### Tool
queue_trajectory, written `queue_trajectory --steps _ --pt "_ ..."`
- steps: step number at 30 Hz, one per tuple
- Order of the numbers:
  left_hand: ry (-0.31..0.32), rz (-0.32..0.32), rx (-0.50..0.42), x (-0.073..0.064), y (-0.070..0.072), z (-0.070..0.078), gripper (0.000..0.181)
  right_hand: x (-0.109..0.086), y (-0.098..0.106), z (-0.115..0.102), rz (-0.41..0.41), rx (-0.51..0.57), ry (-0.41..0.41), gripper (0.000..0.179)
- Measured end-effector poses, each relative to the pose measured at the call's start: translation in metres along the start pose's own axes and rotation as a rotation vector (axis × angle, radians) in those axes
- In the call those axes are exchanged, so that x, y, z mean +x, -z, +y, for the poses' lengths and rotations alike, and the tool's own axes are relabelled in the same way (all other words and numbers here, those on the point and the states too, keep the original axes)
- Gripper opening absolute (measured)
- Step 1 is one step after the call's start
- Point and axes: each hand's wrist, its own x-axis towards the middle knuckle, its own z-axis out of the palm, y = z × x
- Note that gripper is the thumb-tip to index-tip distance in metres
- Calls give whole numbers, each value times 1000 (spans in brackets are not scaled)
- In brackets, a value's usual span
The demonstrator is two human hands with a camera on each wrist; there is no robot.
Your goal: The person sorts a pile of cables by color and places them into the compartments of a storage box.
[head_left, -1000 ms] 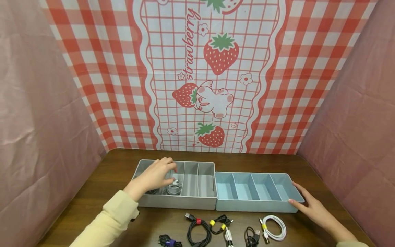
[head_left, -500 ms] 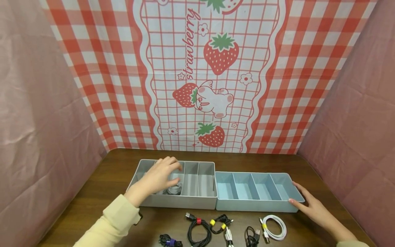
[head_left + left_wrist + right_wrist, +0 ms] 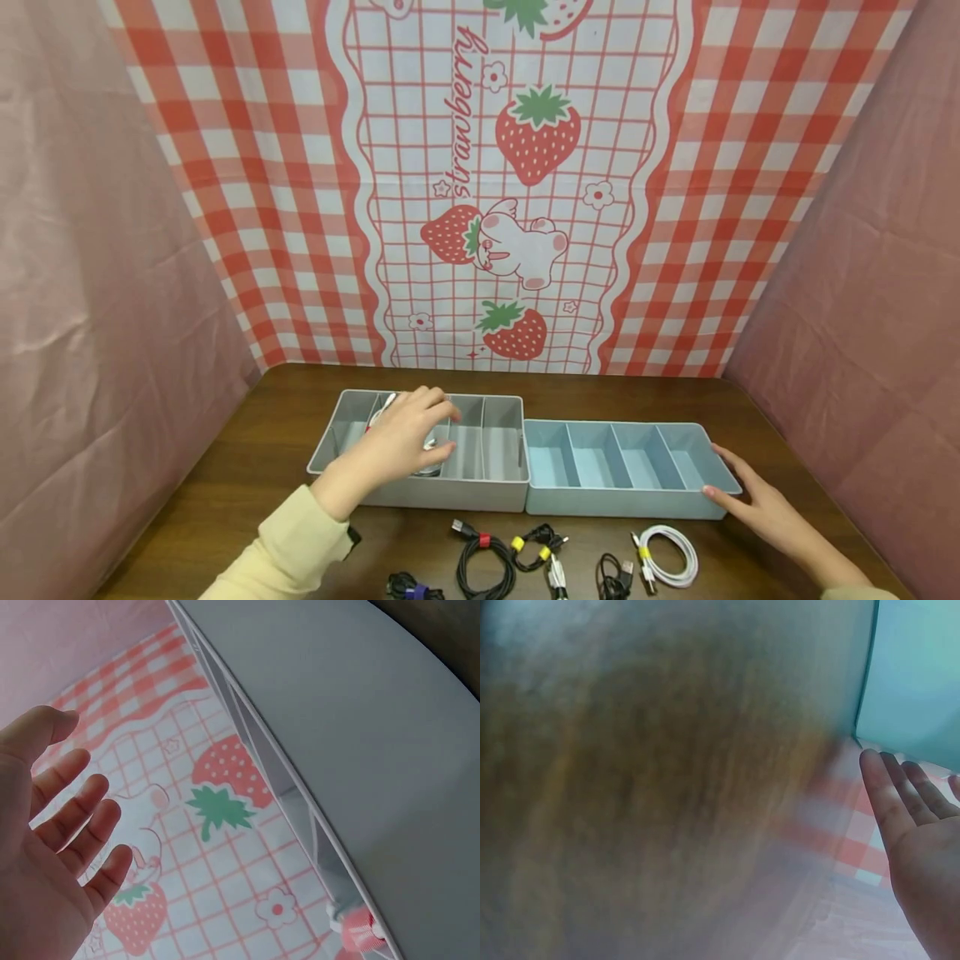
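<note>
Over the grey divided box (image 3: 480, 494) hovers my left hand (image 3: 405, 437), its fingers loosely bent with nothing between them. Its palm faces the box in the left wrist view, apart from the wall. A white cable with a red tie (image 3: 382, 408) lies in one of the left compartments, partly behind the hand. Another coiled cable (image 3: 430, 447) shows under my thumb. At the right end of the light blue divided box (image 3: 600, 502), my right hand (image 3: 753, 500) rests with its thumb at the front corner. Straight fingers (image 3: 885, 795) lie along the end in the right wrist view.
Several tied cables lie on the table before the boxes: a black cable with a red tie (image 3: 483, 562), one with yellow ties (image 3: 536, 547), one with a purple tie (image 3: 414, 588), and a white coil (image 3: 671, 557). A checked strawberry cloth (image 3: 525, 208) hangs behind.
My left hand has moved slightly right over the grey box, uncovering the white cable with the red tie behind it. My right hand stays at the blue box.
</note>
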Motion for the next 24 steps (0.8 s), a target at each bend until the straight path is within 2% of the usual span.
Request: queue_trajectory --steps 11,18,24 --pt "7 -30 -108 7 -5 14 27 3 5 0 15 -39 46 72" --pt "-57 -12 -153 9 -12 22 27 6 10 -3 -33 -10 41 72" --pt "-108 -36 -185 10 -23 31 29 6 12 -3 -88 66 5 79"
